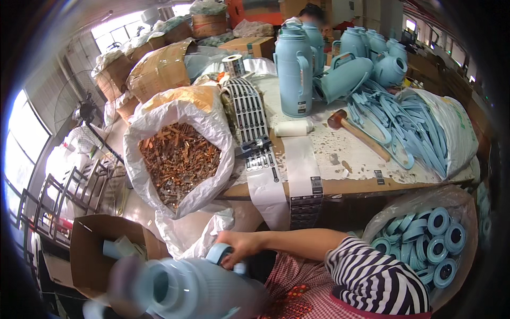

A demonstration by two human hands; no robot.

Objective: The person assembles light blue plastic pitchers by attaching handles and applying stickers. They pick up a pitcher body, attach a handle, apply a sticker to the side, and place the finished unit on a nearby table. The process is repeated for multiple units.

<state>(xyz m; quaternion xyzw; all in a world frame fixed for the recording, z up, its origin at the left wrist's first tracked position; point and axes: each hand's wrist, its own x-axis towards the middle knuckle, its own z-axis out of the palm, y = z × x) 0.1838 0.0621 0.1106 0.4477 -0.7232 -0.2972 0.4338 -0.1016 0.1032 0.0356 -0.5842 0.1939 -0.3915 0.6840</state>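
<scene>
My right hand (pixel 239 249) grips the handle (pixel 220 253) of a light blue thermos jug body (pixel 204 290). The jug lies tilted on its side low in front of me, its round open mouth (pixel 162 287) turned to the left. Next to that mouth is a smeared shape that looks like my left hand (pixel 126 277); its fingers cannot be made out. Left of the jug stands an open cardboard box (pixel 87 250) with pale blue and white pieces inside.
On the table (pixel 340 186) are upright thermos jugs (pixel 294 74), a mallet (pixel 361 135), label strips (pixel 305 165) and a white roll (pixel 293 128). Blue strips spill from a sack (pixel 462 127). A white sack (pixel 133 133) holds copper-coloured pieces. Blue rings (pixel 438 220) fill a bag at right.
</scene>
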